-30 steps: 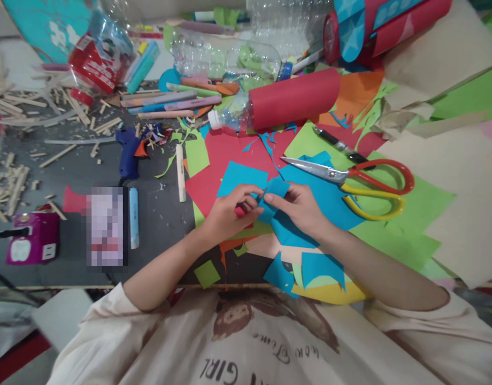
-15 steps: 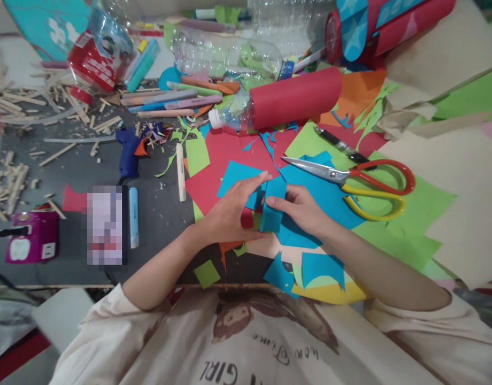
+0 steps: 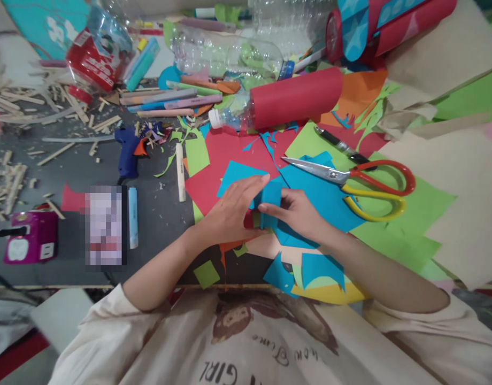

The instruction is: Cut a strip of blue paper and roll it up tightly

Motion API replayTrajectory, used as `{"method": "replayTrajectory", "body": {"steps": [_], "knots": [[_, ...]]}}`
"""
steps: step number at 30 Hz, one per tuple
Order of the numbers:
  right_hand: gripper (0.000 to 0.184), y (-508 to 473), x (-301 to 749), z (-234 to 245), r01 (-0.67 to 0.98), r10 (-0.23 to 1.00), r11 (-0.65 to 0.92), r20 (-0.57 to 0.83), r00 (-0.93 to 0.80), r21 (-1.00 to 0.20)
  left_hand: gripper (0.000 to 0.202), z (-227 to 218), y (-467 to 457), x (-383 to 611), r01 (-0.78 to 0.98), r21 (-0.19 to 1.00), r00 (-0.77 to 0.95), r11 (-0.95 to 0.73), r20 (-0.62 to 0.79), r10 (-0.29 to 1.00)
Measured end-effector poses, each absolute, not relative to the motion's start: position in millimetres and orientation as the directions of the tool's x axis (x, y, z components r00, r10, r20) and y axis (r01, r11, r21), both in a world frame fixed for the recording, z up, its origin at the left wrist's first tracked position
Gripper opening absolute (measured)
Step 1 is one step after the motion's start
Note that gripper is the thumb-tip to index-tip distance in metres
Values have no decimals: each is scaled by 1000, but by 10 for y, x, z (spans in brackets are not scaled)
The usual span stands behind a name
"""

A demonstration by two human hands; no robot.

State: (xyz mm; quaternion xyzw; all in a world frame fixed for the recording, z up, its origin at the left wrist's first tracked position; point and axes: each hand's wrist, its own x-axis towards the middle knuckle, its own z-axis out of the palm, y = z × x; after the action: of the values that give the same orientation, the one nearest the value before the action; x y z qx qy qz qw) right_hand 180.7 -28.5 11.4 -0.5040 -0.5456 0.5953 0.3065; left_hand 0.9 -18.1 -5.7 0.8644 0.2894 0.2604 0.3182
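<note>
A folded piece of blue paper (image 3: 273, 199) is between my two hands, above the coloured sheets. My right hand (image 3: 304, 214) pinches it from the right, thumb on top. My left hand (image 3: 230, 209) curves round its left side, with the fingers at the top end and the thumb near the bottom; its other fingertips are hidden. Under and beside the hands lie larger blue paper (image 3: 310, 227) and red paper (image 3: 230, 147). Scissors (image 3: 338, 176) with orange and yellow handles rest just right of the hands, blades pointing left.
A red-wrapped bottle (image 3: 296, 99) lies beyond the hands, near a clear bottle (image 3: 250, 56). To the left are a blue glue gun (image 3: 128, 152), a phone (image 3: 105, 224), a light blue marker (image 3: 133, 216) and scattered wooden sticks (image 3: 13, 187). A black pen (image 3: 342, 144) lies above the scissors.
My right hand and the folded blue paper have shifted slightly left, closer to my left palm. The right thumb sits further left on the paper. My left hand has barely moved.
</note>
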Motion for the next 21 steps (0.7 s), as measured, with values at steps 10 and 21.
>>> {"method": "replayTrajectory", "body": {"steps": [10, 21], "knots": [[39, -280, 1844, 125, 48, 850, -317, -306, -429, -947, 98, -27, -163, 2, 324, 694, 699, -643, 282, 657], [50, -294, 1825, 68, 223, 902, -172, -245, -357, -959, 89, -12, -174, 23, 423, 555, 662, -716, 350, 662]]}}
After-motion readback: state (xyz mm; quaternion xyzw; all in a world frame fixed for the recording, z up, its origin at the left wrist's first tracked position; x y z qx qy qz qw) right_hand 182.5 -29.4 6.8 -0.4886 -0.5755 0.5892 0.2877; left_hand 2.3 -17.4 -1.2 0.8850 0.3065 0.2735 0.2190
